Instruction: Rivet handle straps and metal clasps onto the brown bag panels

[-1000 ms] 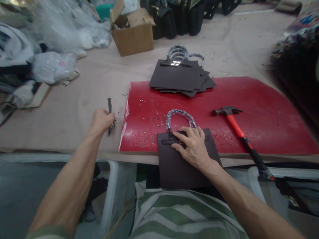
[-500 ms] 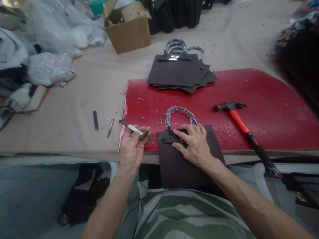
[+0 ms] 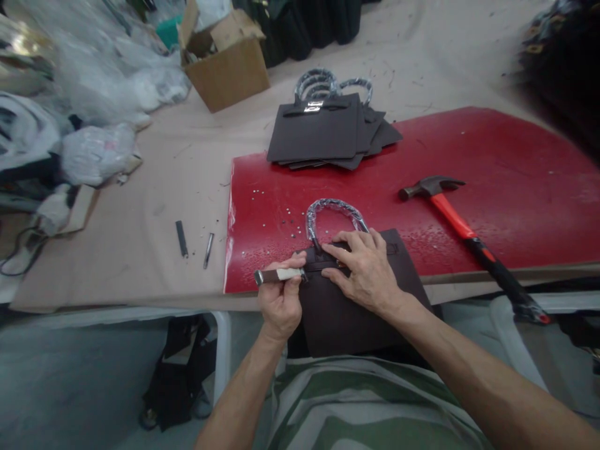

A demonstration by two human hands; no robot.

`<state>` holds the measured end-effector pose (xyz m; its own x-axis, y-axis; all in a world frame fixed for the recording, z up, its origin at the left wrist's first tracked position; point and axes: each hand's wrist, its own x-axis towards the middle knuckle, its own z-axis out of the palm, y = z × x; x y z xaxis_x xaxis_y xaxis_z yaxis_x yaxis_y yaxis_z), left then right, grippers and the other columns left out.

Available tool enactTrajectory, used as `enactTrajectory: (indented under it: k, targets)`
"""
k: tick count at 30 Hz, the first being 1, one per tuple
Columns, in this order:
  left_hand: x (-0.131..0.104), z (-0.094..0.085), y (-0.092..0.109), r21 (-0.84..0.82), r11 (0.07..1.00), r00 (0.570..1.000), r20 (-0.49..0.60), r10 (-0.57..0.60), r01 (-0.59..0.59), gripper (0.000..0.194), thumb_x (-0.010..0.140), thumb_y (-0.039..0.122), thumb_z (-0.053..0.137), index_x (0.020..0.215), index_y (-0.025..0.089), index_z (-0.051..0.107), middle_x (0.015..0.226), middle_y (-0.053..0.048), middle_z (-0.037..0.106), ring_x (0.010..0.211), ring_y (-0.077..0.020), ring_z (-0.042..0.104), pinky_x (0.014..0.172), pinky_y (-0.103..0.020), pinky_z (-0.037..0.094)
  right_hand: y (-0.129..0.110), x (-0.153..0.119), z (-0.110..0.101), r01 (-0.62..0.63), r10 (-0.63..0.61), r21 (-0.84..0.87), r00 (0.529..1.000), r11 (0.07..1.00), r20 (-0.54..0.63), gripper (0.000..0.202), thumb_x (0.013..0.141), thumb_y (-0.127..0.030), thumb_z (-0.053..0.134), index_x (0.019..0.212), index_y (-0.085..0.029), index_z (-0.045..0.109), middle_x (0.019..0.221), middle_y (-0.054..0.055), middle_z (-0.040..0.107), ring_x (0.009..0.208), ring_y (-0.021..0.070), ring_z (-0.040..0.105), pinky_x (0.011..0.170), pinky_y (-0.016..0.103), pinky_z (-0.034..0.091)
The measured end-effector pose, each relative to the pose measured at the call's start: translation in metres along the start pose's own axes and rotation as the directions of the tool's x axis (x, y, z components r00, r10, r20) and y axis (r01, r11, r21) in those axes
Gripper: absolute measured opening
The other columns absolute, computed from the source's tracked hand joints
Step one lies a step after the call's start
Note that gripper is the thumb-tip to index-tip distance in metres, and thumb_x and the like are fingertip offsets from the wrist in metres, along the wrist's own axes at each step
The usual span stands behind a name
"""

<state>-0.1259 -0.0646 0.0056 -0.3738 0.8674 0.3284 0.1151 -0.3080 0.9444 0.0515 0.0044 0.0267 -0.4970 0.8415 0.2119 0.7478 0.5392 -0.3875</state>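
Note:
A dark brown bag panel (image 3: pixel 351 319) with a plastic-wrapped handle (image 3: pixel 335 205) lies over the front edge of the red mat. My left hand (image 3: pixel 281 303) grips a metal tool (image 3: pixel 276 275) wrapped in pale tape, its tip at the left end of the panel's strap. The tip is partly hidden by my fingers. My right hand (image 3: pixel 365 269) lies on the panel below the handle, fingers spread over the strap and a small gold-coloured fitting.
A hammer (image 3: pixel 457 219) lies on the red mat (image 3: pixel 506 162), right of the panel. Behind are stacked panels (image 3: pixel 314 134) and a cardboard box (image 3: pixel 229 72). Two small rods (image 3: pixel 181 239) (image 3: pixel 209 251) lie left of the mat. Plastic bags (image 3: pixel 98 150) fill the far left.
My left hand has moved right to the panel and turned the tool so its prongs point at the strap. My right hand stays on the panel. The whole view has shifted slightly.

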Motion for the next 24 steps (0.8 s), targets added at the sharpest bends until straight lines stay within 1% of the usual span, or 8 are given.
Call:
enactTrajectory:
  k: [3,5,8,11,14,17,20,24]
  targets:
    - [-0.003,-0.003,-0.004,0.036,0.995,0.996,0.002,0.094,-0.094,0.015,0.097,0.029,0.062,0.109,0.023,0.055,0.107,-0.005,0.071,0.113,-0.0260,0.070,0.109,-0.056,0.049,0.000,-0.002,0.001,0.009,-0.009,0.000,1.000,1.000,-0.006,0.042,0.087,-0.045,0.070,0.125,-0.028,0.067,0.127,0.007,0.061,0.119,0.0294,0.051,0.115,0.055,0.023]
    - [-0.004,-0.006,-0.007,0.065,0.989,0.991,0.001,0.132,-0.132,0.015,0.097,0.029,0.062,0.108,0.022,0.055,0.107,-0.005,0.072,0.112,-0.0264,0.070,0.108,-0.057,0.049,-0.001,-0.005,0.001,0.017,-0.017,-0.009,1.000,1.000,-0.009,0.043,0.087,-0.047,0.070,0.126,-0.028,0.067,0.127,0.008,0.061,0.118,0.0293,0.051,0.115,0.055,0.022]
    - [-0.004,-0.011,-0.012,0.086,0.990,0.993,0.017,0.115,-0.116,0.015,0.098,0.027,0.060,0.111,0.021,0.055,0.111,-0.008,0.072,0.113,-0.0261,0.069,0.106,-0.055,0.051,-0.003,-0.010,0.001,0.007,-0.007,-0.038,1.000,0.999,-0.009,0.051,0.084,-0.053,0.071,0.128,-0.028,0.065,0.128,0.009,0.060,0.118,0.0306,0.050,0.115,0.057,0.021]
    - [-0.004,-0.015,-0.015,0.141,0.984,0.994,0.014,0.111,-0.112,0.013,0.097,0.027,0.061,0.106,0.019,0.057,0.121,-0.012,0.068,0.117,-0.0260,0.067,0.102,-0.050,0.055,-0.005,-0.013,0.001,-0.009,0.009,-0.066,1.000,0.998,-0.007,0.058,0.081,-0.057,0.073,0.130,-0.028,0.064,0.128,0.010,0.059,0.118,0.0314,0.049,0.115,0.057,0.021]
    - [-0.004,-0.016,-0.014,0.189,0.973,0.992,0.030,0.126,-0.129,0.010,0.097,0.026,0.060,0.103,0.018,0.057,0.118,-0.012,0.068,0.113,-0.0246,0.068,0.098,-0.047,0.057,-0.005,-0.012,0.000,0.012,-0.011,-0.077,1.000,0.997,0.020,0.065,0.078,-0.060,0.075,0.133,-0.028,0.062,0.128,0.010,0.058,0.118,0.0316,0.049,0.115,0.057,0.020]
    - [-0.004,-0.015,-0.012,0.211,0.968,0.991,0.059,0.123,-0.133,0.011,0.099,0.024,0.057,0.108,0.018,0.055,0.119,-0.012,0.067,0.113,-0.0238,0.067,0.100,-0.048,0.055,-0.006,-0.012,-0.001,0.012,-0.010,-0.078,1.000,0.997,0.022,0.072,0.074,-0.066,0.076,0.134,-0.028,0.062,0.128,0.010,0.058,0.119,0.0322,0.049,0.116,0.059,0.019]
    - [-0.004,-0.015,-0.008,0.217,0.969,0.992,0.073,0.100,-0.114,0.012,0.099,0.023,0.055,0.110,0.018,0.054,0.124,-0.014,0.064,0.116,-0.0242,0.065,0.102,-0.048,0.053,-0.007,-0.011,-0.001,0.000,0.002,-0.082,1.000,0.997,0.022,0.071,0.074,-0.065,0.076,0.133,-0.027,0.062,0.128,0.011,0.058,0.119,0.0324,0.049,0.116,0.059,0.019]
    - [-0.003,-0.017,-0.005,0.212,0.973,0.993,0.093,0.078,-0.096,0.012,0.099,0.023,0.055,0.109,0.018,0.055,0.121,-0.014,0.063,0.118,-0.0254,0.062,0.104,-0.050,0.050,-0.008,-0.010,0.000,-0.003,0.005,-0.079,1.000,0.997,0.030,0.068,0.074,-0.063,0.077,0.129,-0.025,0.065,0.127,0.011,0.058,0.119,0.0329,0.050,0.114,0.058,0.022]
